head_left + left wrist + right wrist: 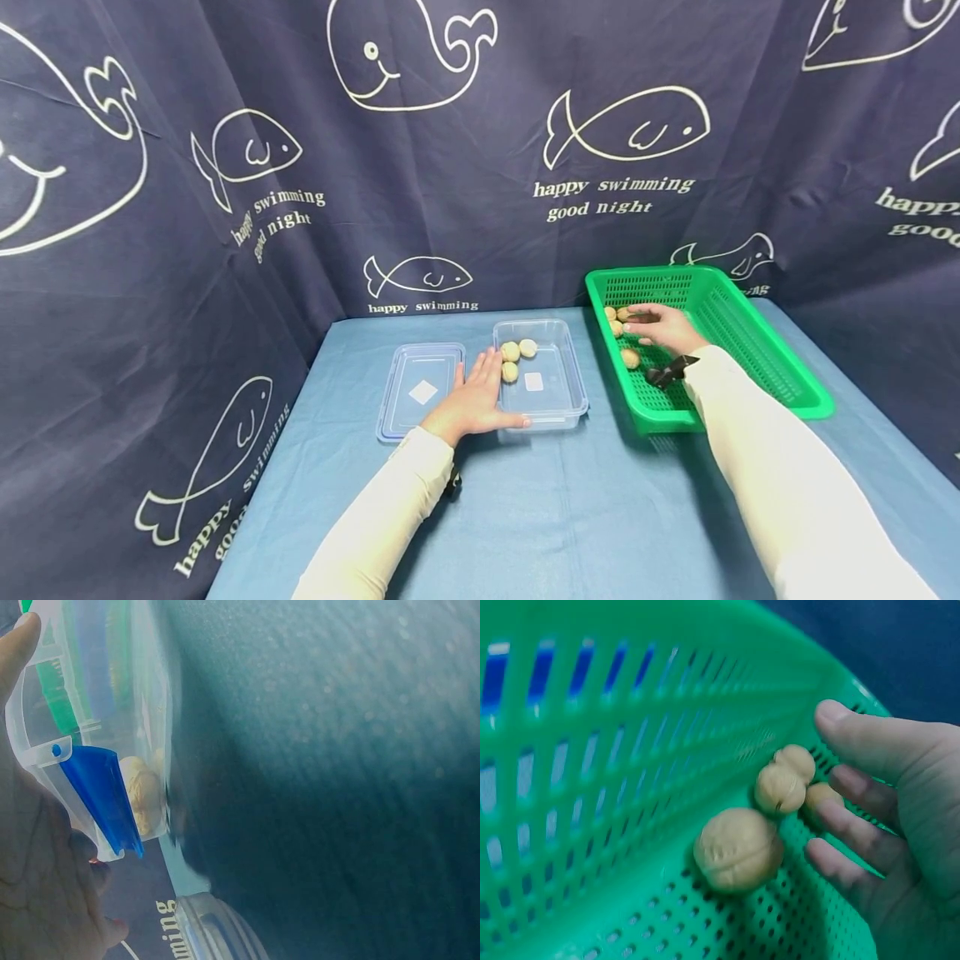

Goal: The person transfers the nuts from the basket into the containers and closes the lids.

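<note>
My left hand (476, 406) lies against the left side of a clear plastic box (551, 408), fingers straight and thumb at its front edge. Three walnuts (528, 348) sit in the far left part of that box. In the left wrist view, the palm is beside the box's blue clip (101, 795). My right hand (666, 329) reaches into a green basket (780, 367). Its fingers are loosely bent, the thumb apart, beside several walnuts (781, 787). The fingertips overlap the farthest walnut (823, 802); whether they touch cannot be told. A nearer walnut (739, 850) lies by the basket wall.
A clear lid with a blue rim (422, 392) lies flat on the blue tablecloth (525, 517), left of the box. Behind the table hangs a dark blue curtain (480, 208) with white fish drawings. The basket's raised walls surround the right hand.
</note>
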Motion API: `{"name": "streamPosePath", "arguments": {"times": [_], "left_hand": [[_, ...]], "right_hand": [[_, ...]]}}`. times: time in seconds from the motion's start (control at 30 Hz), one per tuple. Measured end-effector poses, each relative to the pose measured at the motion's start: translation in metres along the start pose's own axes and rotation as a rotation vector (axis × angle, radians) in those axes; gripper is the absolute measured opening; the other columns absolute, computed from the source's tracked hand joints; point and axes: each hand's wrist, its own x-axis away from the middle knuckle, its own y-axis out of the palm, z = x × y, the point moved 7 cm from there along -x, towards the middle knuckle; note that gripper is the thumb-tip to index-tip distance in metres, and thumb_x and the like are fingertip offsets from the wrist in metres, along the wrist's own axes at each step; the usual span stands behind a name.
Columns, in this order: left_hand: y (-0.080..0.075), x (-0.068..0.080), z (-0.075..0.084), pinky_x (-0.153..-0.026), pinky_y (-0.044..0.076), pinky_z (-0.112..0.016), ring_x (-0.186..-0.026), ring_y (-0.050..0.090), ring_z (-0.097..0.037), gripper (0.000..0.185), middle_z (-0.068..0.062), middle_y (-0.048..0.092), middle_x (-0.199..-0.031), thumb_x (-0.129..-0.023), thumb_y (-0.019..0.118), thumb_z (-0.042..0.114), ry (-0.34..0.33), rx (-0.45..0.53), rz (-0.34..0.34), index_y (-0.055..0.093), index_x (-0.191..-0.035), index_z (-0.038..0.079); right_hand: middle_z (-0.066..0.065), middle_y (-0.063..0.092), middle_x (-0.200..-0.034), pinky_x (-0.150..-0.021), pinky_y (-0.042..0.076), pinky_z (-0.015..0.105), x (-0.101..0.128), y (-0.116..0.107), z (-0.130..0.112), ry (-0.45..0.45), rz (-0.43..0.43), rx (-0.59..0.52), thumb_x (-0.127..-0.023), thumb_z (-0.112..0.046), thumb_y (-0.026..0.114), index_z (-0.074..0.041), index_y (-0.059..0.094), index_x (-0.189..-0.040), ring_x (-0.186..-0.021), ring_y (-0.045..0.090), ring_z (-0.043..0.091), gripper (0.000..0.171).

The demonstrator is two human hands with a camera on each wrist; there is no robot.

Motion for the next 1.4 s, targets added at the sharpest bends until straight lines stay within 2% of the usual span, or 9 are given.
{"name": "streamPosePath", "arguments": {"times": [0.1,0.27,0.43,0.7,0.83,0.97,1.1,1.23,1.4], "left_hand": [[0.0,0.0,0.0,-0.121,0.001,-0.061,-0.156,0.003,-0.03,0.128,-0.014,0.0,-0.169,-0.077,0.059,0.082,0.001,0.0,0.003,0.003,-0.163,0.005],[0.0,-0.001,0.0,-0.121,0.001,-0.061,-0.156,0.002,-0.029,0.128,-0.013,0.0,-0.17,-0.077,0.06,0.081,0.004,0.004,0.009,0.004,-0.162,0.004],[-0.001,-0.001,0.001,-0.121,0.001,-0.061,-0.156,0.005,-0.031,0.129,-0.014,0.001,-0.169,-0.077,0.061,0.081,0.009,0.021,0.014,0.004,-0.162,0.004],[0.0,-0.001,0.0,-0.121,0.0,-0.06,-0.156,0.004,-0.03,0.13,-0.013,-0.001,-0.169,-0.076,0.061,0.082,0.001,0.02,0.012,0.003,-0.162,0.003],[0.0,-0.002,-0.001,-0.121,0.0,-0.06,-0.156,0.002,-0.028,0.13,-0.013,-0.001,-0.169,-0.076,0.061,0.082,-0.002,0.024,0.014,0.003,-0.162,0.004],[0.0,-0.002,-0.002,-0.121,0.0,-0.059,-0.156,-0.001,-0.025,0.13,-0.012,-0.002,-0.169,-0.076,0.06,0.083,-0.008,0.017,0.006,0.002,-0.162,0.005],[0.0,-0.002,-0.001,-0.121,0.0,-0.059,-0.156,0.002,-0.028,0.13,-0.013,-0.002,-0.169,-0.076,0.06,0.082,-0.004,0.009,0.006,0.003,-0.162,0.004],[0.0,-0.001,-0.001,-0.121,0.001,-0.059,-0.156,0.004,-0.03,0.129,-0.013,-0.001,-0.169,-0.077,0.059,0.082,-0.002,-0.003,0.007,0.003,-0.162,0.004],[0.001,-0.001,-0.001,-0.121,0.001,-0.06,-0.156,0.005,-0.03,0.129,-0.014,0.0,-0.169,-0.077,0.06,0.082,-0.002,-0.002,0.005,0.003,-0.162,0.004]], "right_hand": [[0.036,0.041,-0.149,-0.102,0.047,0.056,0.002,0.004,0.005,0.025,-0.072,0.02,-0.102,-0.014,0.06,0.009,0.032,-0.152,-0.105,0.06,0.004,0.062],[0.039,0.04,-0.147,-0.099,0.05,0.054,0.003,0.007,0.014,0.076,-0.137,0.059,-0.099,-0.014,0.065,0.01,0.028,-0.153,-0.119,0.06,0.028,0.07],[0.039,0.043,-0.145,-0.098,0.051,0.049,-0.001,0.01,0.028,0.098,-0.209,0.153,-0.097,-0.015,0.069,0.012,0.03,-0.151,-0.127,0.054,0.041,0.072],[0.036,0.055,-0.133,-0.091,0.054,0.033,-0.006,0.013,0.03,0.066,-0.228,0.182,-0.089,-0.005,0.074,0.017,0.042,-0.142,-0.117,0.061,0.036,0.066],[0.031,0.062,-0.126,-0.09,0.055,0.036,-0.008,0.013,0.029,0.063,-0.239,0.273,-0.086,-0.005,0.077,0.015,0.049,-0.137,-0.113,0.064,0.036,0.062],[0.028,0.066,-0.123,-0.093,0.054,0.042,-0.01,0.013,0.03,0.068,-0.246,0.298,-0.086,-0.007,0.078,0.013,0.051,-0.136,-0.11,0.066,0.036,0.06],[0.024,0.069,-0.115,-0.089,0.054,0.038,-0.012,0.007,0.029,0.048,-0.197,0.313,-0.085,-0.014,0.081,0.011,0.055,-0.134,-0.103,0.067,0.028,0.061],[0.023,0.067,-0.113,-0.083,0.057,0.034,-0.013,0.004,0.025,0.031,-0.157,0.261,-0.087,-0.015,0.08,0.013,0.054,-0.135,-0.098,0.066,0.02,0.061],[0.029,0.064,-0.117,-0.082,0.059,0.038,-0.01,0.002,0.013,0.014,-0.125,0.174,-0.09,-0.01,0.077,0.017,0.046,-0.14,-0.091,0.068,0.014,0.064]]}}
